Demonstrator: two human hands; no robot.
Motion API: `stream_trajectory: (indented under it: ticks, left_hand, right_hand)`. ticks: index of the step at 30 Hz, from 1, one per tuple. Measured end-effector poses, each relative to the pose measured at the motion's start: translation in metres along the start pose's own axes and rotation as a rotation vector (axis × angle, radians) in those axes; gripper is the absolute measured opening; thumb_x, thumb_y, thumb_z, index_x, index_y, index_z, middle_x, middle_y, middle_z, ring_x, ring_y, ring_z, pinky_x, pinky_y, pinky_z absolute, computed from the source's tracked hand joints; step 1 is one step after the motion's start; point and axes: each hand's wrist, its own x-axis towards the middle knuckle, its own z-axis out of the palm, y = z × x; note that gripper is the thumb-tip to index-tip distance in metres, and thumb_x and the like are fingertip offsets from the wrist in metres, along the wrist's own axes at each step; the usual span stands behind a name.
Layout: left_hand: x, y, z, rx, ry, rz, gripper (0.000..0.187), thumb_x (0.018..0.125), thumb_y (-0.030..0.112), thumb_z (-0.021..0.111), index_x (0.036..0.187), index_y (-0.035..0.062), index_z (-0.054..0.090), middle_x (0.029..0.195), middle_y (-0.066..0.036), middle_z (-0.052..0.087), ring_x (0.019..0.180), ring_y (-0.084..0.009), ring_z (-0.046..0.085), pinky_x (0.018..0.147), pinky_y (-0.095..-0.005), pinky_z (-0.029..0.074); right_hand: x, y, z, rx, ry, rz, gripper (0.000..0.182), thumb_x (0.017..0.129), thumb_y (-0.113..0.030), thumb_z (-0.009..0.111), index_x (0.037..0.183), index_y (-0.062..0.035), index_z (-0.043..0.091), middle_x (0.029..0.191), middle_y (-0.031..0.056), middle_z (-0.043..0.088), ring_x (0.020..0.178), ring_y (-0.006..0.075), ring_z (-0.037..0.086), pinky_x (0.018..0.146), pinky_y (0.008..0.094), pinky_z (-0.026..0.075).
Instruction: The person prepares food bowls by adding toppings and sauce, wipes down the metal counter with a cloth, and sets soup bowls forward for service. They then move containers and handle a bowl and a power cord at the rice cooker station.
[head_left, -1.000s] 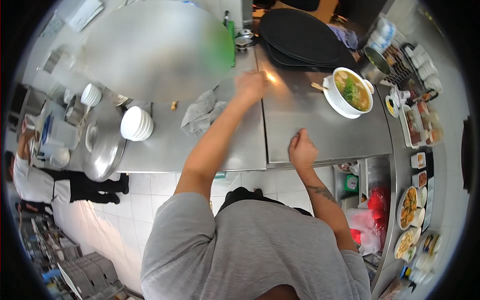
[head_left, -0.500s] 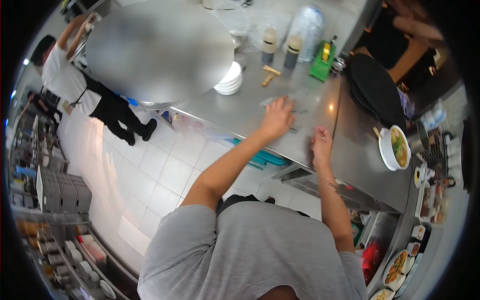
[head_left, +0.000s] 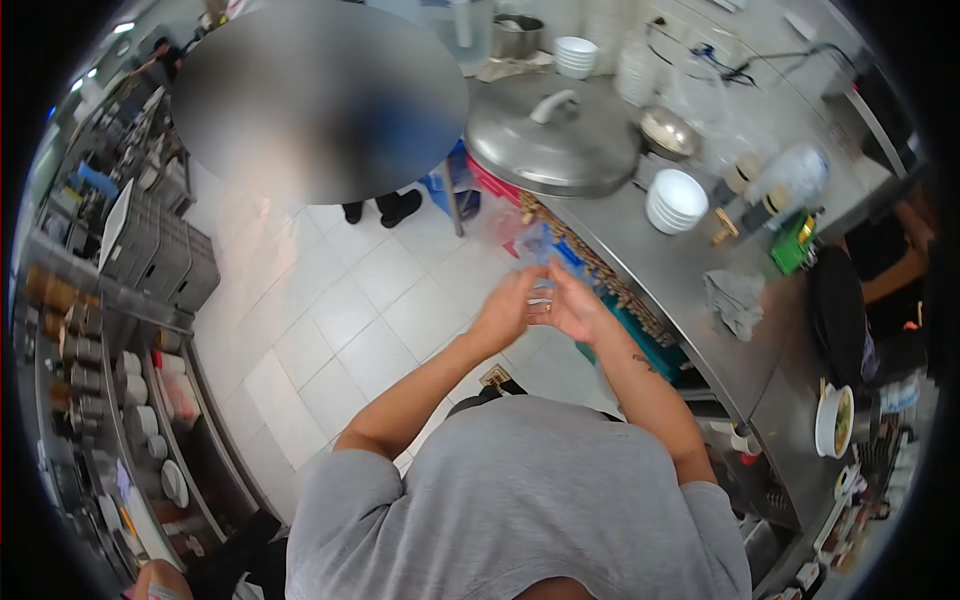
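Note:
Both hands are raised in front of my body, over the floor beside the steel counter. My left hand [head_left: 508, 308] has its fingers touching my right hand [head_left: 570, 303], with nothing seen in either. The right hand's fingers are spread and its palm partly shows. On the counter [head_left: 665, 285] to the right lies a crumpled grey cloth [head_left: 735, 303], apart from both hands. A stack of white bowls [head_left: 677, 200] stands farther back, near a large steel lid [head_left: 553, 130].
A bowl of soup [head_left: 834, 421] stands at the right counter. A green holder [head_left: 794, 242] and bottles stand behind the cloth. Grey crates [head_left: 165, 255] and shelves of dishes line the left side. A co-worker's dark shoes [head_left: 398, 208] show beyond, and another person's arm is at the lower left.
My left hand has left the cloth on the counter, and both hands have come together over the floor. The view has turned left, bringing the steel lid into sight.

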Motion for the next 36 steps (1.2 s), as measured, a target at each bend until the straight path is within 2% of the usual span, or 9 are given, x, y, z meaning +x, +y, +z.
stream_trajectory:
  ticks: [3,5,8,11,13,17,24,26,36]
  left_hand:
    - [-0.022,-0.064,-0.075,0.108,0.279,-0.283,0.042,0.070,-0.013,0.040,0.109,0.0017,0.049,0.100,-0.021,0.057,0.087,-0.0372,0.056,0.079,-0.0405,0.045]
    - [-0.048,-0.095,-0.142,0.159,0.468,-0.384,0.025,0.072,-0.013,0.040,0.089,0.0000,0.053,0.081,-0.013,0.060,0.070,-0.0216,0.057,0.064,-0.0323,0.046]
    - [-0.106,-0.126,-0.209,0.279,0.487,-0.647,0.015,0.075,-0.009,0.043,0.080,0.0000,0.054,0.070,-0.016,0.060,0.067,-0.0329,0.059,0.062,-0.0396,0.046]
    - [-0.184,-0.152,-0.236,0.524,-0.117,-0.629,0.014,0.077,0.000,0.044,0.080,0.0012,0.057,0.073,-0.021,0.061,0.071,-0.0379,0.059,0.064,-0.0436,0.047]
    - [-0.231,-0.150,-0.241,0.472,-0.521,-0.667,0.016,0.077,0.006,0.044,0.079,0.0011,0.059,0.077,-0.022,0.062,0.075,-0.0390,0.060,0.068,-0.0456,0.048]
    - [-0.271,-0.105,-0.237,0.432,-1.043,-0.733,0.027,0.079,0.021,0.049,0.077,-0.0023,0.062,0.081,-0.022,0.063,0.081,-0.0373,0.061,0.072,-0.0430,0.048]
    - [-0.285,-0.004,-0.203,-0.184,-1.743,-0.657,0.057,0.068,0.047,0.065,0.098,-0.0021,0.063,0.101,-0.021,0.062,0.096,-0.0331,0.059,0.080,-0.0387,0.048]
    - [-0.301,0.009,-0.188,-0.467,-1.683,-0.605,0.058,0.068,0.047,0.065,0.101,-0.0010,0.061,0.105,-0.021,0.060,0.099,-0.0330,0.057,0.082,-0.0385,0.047]
    - [-0.244,0.020,-0.185,-0.511,-1.432,-0.507,0.067,0.069,0.047,0.067,0.119,0.0049,0.052,0.123,-0.018,0.051,0.113,-0.0330,0.048,0.094,-0.0376,0.039]
  right_hand:
    - [0.025,-0.001,0.027,-0.880,0.265,-0.452,0.041,0.093,-0.037,0.042,0.120,-0.0065,0.045,0.109,0.0175,0.054,0.097,0.0298,0.054,0.085,0.0405,0.043]
    - [0.034,-0.008,0.020,-1.377,0.412,-0.835,0.039,0.088,-0.025,0.051,0.120,-0.0037,0.044,0.109,0.0212,0.054,0.098,0.0345,0.054,0.087,0.0414,0.042]
    - [0.024,-0.027,-0.012,-1.439,0.625,-0.889,0.036,0.089,-0.024,0.048,0.117,-0.0020,0.048,0.108,0.0210,0.054,0.101,0.0351,0.052,0.089,0.0420,0.040]
    - [0.001,-0.040,-0.084,-1.340,0.908,-0.908,0.034,0.089,-0.024,0.047,0.112,0.0007,0.052,0.105,0.0210,0.055,0.100,0.0367,0.051,0.089,0.0417,0.040]
    - [-0.037,-0.052,-0.121,-1.648,1.130,-0.984,0.031,0.085,-0.020,0.052,0.111,-0.0025,0.053,0.106,0.0212,0.054,0.099,0.0366,0.051,0.088,0.0433,0.039]
    - [-0.097,-0.050,-0.162,-1.797,1.673,-0.710,0.038,0.084,-0.029,0.054,0.116,-0.0088,0.052,0.116,0.0148,0.051,0.104,0.0352,0.049,0.091,0.0439,0.037]
    - [-0.121,-0.050,-0.222,-1.853,1.725,-0.213,0.051,0.088,-0.047,0.044,0.130,-0.0185,0.043,0.129,0.0081,0.044,0.119,0.0308,0.038,0.098,0.0463,0.028]
    - [-0.117,-0.053,-0.224,-1.874,1.774,-0.198,0.050,0.088,-0.050,0.042,0.128,-0.0195,0.045,0.128,0.0071,0.045,0.117,0.0314,0.040,0.097,0.0455,0.031]
    - [-0.112,-0.069,-0.225,-1.881,1.876,-0.217,0.044,0.087,-0.046,0.045,0.116,-0.0143,0.054,0.111,0.0108,0.053,0.102,0.0328,0.048,0.085,0.0435,0.041]
